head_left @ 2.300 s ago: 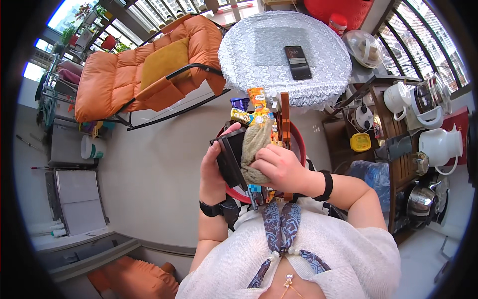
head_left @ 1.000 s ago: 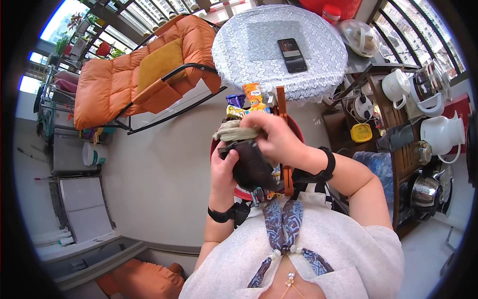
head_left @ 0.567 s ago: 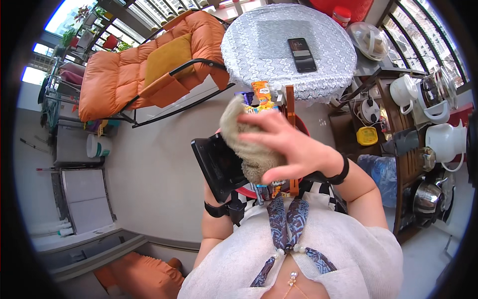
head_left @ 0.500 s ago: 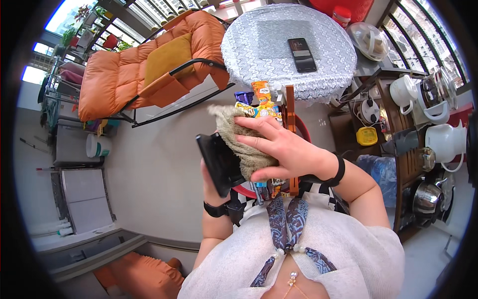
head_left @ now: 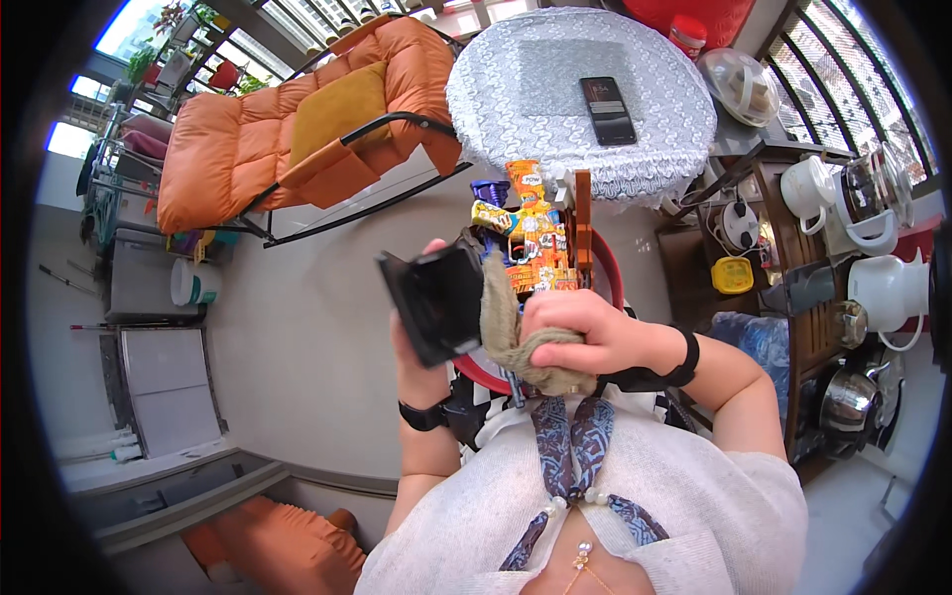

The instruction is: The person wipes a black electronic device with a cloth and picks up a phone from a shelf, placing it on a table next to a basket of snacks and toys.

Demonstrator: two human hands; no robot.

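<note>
My left hand [head_left: 412, 349] holds a flat black rectangular object [head_left: 436, 300] upright in front of my chest. A beige-grey cloth [head_left: 516, 332] is bunched in my right hand [head_left: 575, 332], and its loose end lies against the black object's right edge. Just beyond my hands stands a red round container [head_left: 605, 273] stuffed with colourful snack packets [head_left: 526, 233] and a brown upright slat.
A round table with a silvery lace cover [head_left: 580, 99] stands ahead, a dark phone [head_left: 607, 109] on it. An orange padded rocking chair [head_left: 297, 139] is at upper left. A wooden shelf with white kettles, jugs and pots [head_left: 843, 258] runs along the right.
My right hand with the cloth has slid down from the top of the black object to its lower right side. The black object has tilted more upright.
</note>
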